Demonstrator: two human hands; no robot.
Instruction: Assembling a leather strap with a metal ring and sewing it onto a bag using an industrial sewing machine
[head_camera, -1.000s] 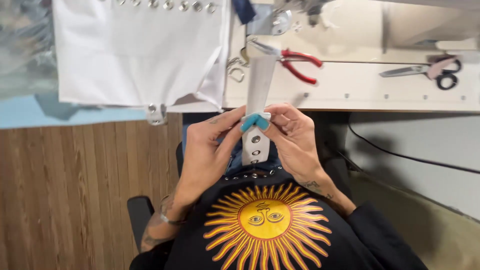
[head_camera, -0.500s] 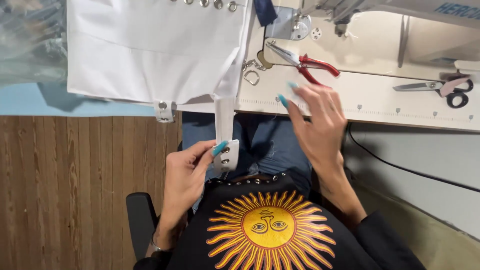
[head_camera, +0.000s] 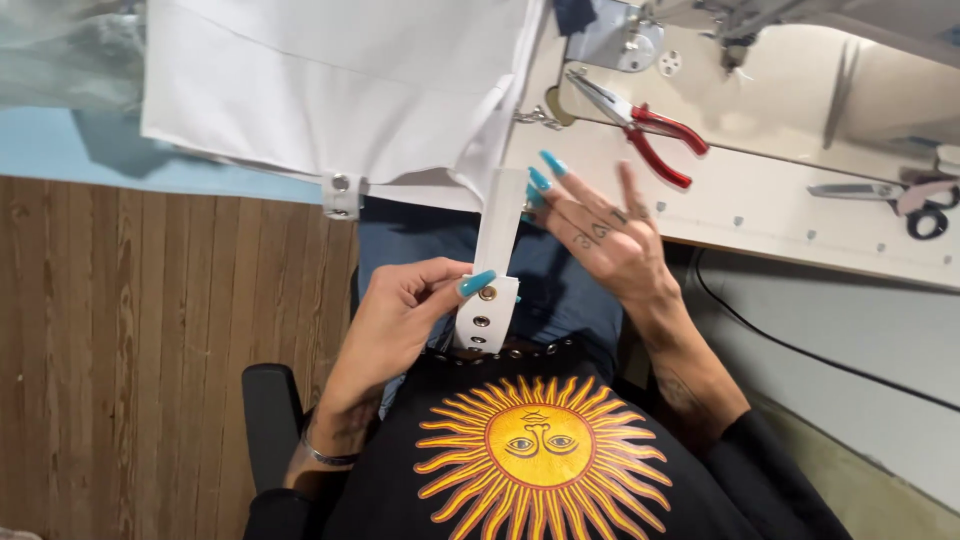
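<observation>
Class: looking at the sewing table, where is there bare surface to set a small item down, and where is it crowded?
Bare tabletop lies between the red pliers and the scissors, along the front edge. Another bare patch sits behind the pliers. It is crowded at the left: the white fabric, strap, left hand and right hand fill that corner.

Your red-handled pliers (head_camera: 645, 128) lying on the cream worktable (head_camera: 760, 200), your scissors (head_camera: 895, 195) well apart toward its right end, a metal sewing-machine part (head_camera: 613, 40) above the pliers, wooden plank floor (head_camera: 150, 330) to your left, a black cable (head_camera: 800, 345) below the tabletop.
</observation>
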